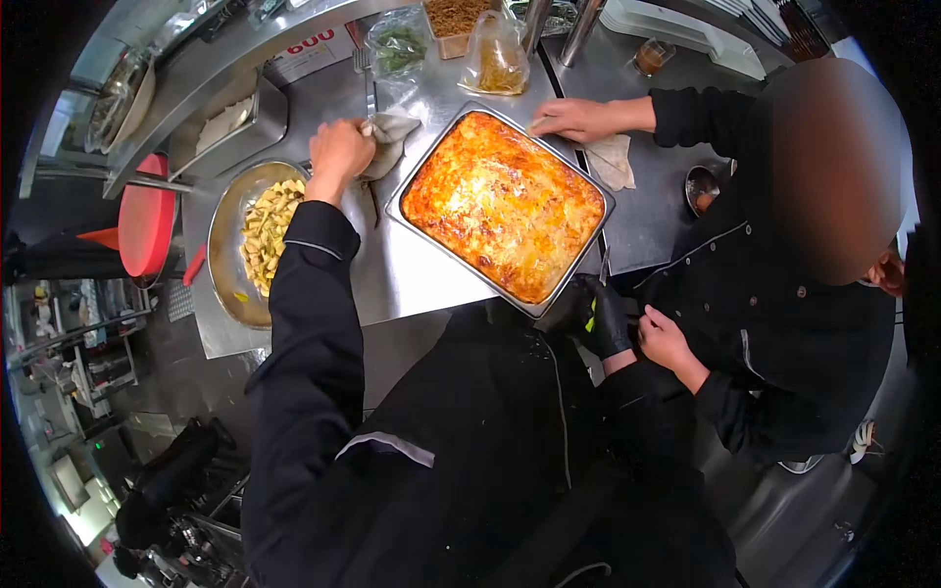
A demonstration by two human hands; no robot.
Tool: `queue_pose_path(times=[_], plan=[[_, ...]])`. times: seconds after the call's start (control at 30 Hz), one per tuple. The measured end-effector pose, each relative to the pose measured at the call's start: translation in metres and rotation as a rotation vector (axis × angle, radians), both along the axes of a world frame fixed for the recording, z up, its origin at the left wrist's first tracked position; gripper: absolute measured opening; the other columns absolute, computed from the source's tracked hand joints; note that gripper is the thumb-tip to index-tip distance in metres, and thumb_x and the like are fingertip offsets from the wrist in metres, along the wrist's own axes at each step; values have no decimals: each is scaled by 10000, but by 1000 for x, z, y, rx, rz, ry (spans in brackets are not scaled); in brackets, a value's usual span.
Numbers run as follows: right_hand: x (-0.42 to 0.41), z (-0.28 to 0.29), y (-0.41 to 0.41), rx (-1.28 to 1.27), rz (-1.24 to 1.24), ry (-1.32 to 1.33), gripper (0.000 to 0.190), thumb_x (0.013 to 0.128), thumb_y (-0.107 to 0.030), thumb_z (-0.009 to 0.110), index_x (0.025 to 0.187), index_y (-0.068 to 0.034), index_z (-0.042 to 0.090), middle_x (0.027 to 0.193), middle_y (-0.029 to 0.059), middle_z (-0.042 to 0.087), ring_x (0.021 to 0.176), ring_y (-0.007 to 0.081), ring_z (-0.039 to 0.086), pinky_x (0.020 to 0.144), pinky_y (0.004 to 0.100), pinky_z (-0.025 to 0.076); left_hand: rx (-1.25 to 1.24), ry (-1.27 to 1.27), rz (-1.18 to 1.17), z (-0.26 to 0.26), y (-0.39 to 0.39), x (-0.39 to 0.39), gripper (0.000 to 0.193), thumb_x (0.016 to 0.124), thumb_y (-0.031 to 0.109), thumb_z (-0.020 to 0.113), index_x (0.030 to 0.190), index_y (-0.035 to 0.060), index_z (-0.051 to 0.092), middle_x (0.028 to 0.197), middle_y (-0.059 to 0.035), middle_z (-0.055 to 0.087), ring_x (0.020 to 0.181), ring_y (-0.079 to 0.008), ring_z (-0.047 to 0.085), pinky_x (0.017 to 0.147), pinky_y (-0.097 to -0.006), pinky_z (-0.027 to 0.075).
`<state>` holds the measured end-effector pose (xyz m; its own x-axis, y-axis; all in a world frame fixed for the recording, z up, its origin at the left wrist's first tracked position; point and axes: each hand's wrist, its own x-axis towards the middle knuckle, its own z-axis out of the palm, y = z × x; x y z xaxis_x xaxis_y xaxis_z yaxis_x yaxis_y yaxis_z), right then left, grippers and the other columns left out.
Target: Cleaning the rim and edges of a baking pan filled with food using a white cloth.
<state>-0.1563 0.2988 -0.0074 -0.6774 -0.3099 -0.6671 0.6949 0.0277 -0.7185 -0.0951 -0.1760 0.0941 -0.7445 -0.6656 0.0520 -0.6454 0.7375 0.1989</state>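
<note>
A rectangular metal baking pan [424, 228] sits at an angle on the steel counter, filled with a browned, cheese-topped baked dish [507, 209]. My bare left hand [342, 156] grips a folded grey cloth [393, 136] just left of the pan. In a black glove, my right hand [609, 320] is low beside the pan's near right corner. It closes around a yellow-green handle [591, 314]; a thin metal blade [605, 266] shows above the fingers, its exact kind unclear. A co-worker's hand [581, 119] reaches to the pan's far right rim, near a beige cloth [612, 160].
A metal bowl [223, 253] of pale cut food pieces stands at left, below a steel container [257, 121]. Bagged greens [397, 48] and a bag of yellow food [496, 66] lie behind the pan. The co-worker [801, 353] stands close at right, other hand [665, 339] near my glove.
</note>
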Motion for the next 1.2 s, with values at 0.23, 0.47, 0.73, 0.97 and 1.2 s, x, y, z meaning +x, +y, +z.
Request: queue_pose_path(times=[0.23,0.47,0.73,0.97,1.2], plan=[[8,6,-16,98,6,17,136,903,-236,614,936,-109,649,577,-37,500,415,87,426,396,234,330,694,-66,-200,-53,16,-2,342,771,298,614,959,29,709,909,-184,708,834,-307,680,776,-383,510],[11,8,-18,33,-2,-17,138,876,-204,684,964,-98,679,579,-47,507,440,78,434,403,241,295,999,-27,-59,-58,13,-2,345,757,240,612,922,-53,688,856,-121,697,763,-195,640,719,-321,494],[-82,-4,-11,179,48,302,107,859,-158,676,893,-58,691,680,-24,605,529,64,484,480,235,355,900,-158,-52,-47,66,21,453,746,282,631,980,-105,662,944,-201,694,870,-254,657,793,-340,496],[-138,-6,-33,499,202,499,257,825,-247,724,803,6,684,626,21,572,555,117,481,531,319,407,1195,5,-63,-107,88,80,339,781,221,629,987,-43,672,906,-124,704,816,-199,646,784,-311,492],[-102,-56,-33,322,151,1068,269,977,-247,499,1069,-2,562,847,46,575,767,113,528,676,263,440,887,524,79,-26,65,122,380,831,201,601,1140,-19,632,910,-131,710,784,-209,677,744,-325,528]])
